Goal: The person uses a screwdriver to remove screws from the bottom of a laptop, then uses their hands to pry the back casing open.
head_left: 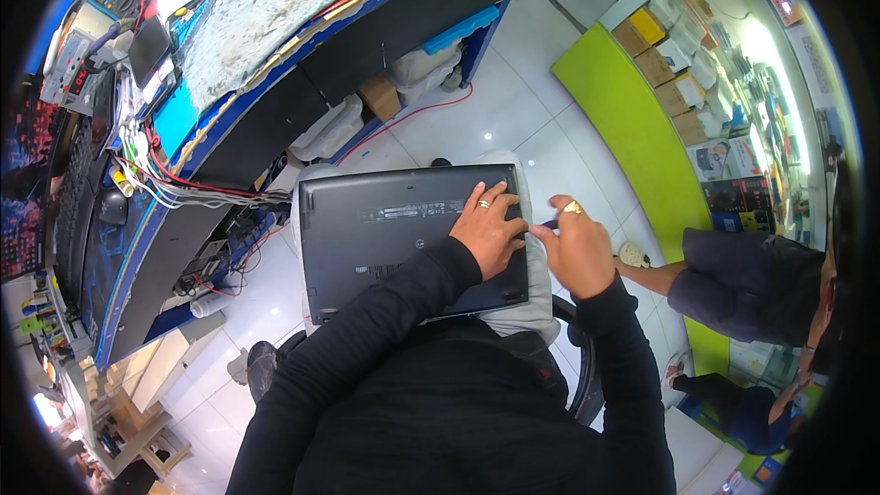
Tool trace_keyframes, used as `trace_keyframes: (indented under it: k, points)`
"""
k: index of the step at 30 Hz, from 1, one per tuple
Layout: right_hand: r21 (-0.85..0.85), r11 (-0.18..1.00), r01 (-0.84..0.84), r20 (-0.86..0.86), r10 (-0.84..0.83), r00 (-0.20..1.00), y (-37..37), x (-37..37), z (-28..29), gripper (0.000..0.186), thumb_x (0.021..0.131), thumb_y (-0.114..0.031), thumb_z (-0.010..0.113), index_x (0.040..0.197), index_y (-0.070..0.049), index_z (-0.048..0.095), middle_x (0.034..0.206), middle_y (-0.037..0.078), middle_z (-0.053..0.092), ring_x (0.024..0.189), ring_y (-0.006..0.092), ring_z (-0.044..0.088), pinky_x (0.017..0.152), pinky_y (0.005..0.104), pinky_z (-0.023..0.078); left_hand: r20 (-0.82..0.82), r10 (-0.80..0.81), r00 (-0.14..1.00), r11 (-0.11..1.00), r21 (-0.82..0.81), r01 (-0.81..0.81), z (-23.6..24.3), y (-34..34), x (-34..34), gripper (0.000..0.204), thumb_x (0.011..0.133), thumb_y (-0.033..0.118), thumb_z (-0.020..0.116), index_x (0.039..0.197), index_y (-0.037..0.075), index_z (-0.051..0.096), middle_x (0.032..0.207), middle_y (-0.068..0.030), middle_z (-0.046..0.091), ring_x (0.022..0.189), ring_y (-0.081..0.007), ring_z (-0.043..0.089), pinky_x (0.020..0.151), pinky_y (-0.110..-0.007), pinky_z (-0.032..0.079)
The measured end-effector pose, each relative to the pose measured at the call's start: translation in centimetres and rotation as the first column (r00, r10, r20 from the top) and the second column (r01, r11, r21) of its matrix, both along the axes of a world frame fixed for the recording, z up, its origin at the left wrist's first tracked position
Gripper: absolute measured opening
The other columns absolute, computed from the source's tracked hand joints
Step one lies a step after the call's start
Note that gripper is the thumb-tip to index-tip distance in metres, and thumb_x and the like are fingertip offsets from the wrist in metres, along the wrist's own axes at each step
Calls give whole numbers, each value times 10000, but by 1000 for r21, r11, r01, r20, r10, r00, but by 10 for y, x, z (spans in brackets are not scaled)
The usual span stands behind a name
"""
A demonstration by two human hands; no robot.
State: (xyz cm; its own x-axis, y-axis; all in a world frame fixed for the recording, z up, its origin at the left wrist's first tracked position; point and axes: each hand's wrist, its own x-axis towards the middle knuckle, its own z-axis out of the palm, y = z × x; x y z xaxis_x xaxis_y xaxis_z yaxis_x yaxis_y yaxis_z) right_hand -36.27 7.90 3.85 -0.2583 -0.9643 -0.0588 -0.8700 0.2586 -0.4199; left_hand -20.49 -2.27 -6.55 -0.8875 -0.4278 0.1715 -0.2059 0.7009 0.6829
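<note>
A black laptop (390, 257) lies bottom side up across my lap, with a pale label strip and vents showing. My left hand (488, 231) rests on its right part, fingers apart, the lower fingertips at the right edge. My right hand (577, 247) is closed around a small dark blue tool (550, 225) at that same edge; its tip is hard to make out.
A cluttered blue workbench (220, 174) with cables and electronics runs along the left. A lime-green display counter (605, 101) holding boxes stands at the right. Two other people (752, 284) are beside that counter, near my right side.
</note>
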Motion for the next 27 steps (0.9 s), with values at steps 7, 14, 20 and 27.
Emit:
trace_keyframes:
  k: [7, 14, 20, 27]
  points:
    - [-61, 991, 120, -9, -121, 993, 2, 4, -4, 270, 902, -85, 792, 1115, 7, 654, 1073, 195, 673, 865, 432, 714, 750, 485, 579, -13, 4, 1000, 1000, -14, -4, -2, 0, 1, 345, 881, 217, 814, 1192, 78, 753, 1443, -183, 586, 1516, -423, 414, 1277, -630, 265]
    - [-57, 993, 102, 15, -101, 995, 4, 3, -4, 314, 892, -110, 819, 1125, 17, 653, 1100, 197, 689, 877, 412, 726, 746, 475, 580, 4, 8, 1000, 1000, -23, -8, -1, 0, 0, 335, 878, 223, 818, 1174, 79, 753, 1439, -179, 588, 1513, -415, 421, 1275, -625, 272]
    - [-94, 992, 89, 121, -77, 990, 5, 5, -4, 313, 875, -48, 822, 1126, 24, 649, 1063, 200, 706, 874, 380, 735, 762, 458, 581, -7, 13, 1000, 1000, -11, -13, -1, 1, 0, 340, 878, 227, 821, 1182, 89, 757, 1438, -176, 590, 1511, -415, 424, 1276, -624, 273]
    - [-110, 987, 116, 200, -93, 975, 8, 6, -3, 302, 886, 28, 773, 1155, 40, 638, 1072, 214, 709, 931, 389, 736, 809, 449, 585, -20, 4, 1000, 1000, 9, -4, -1, -1, 1, 361, 873, 227, 827, 1196, 82, 758, 1442, -178, 586, 1518, -415, 416, 1279, -626, 265]
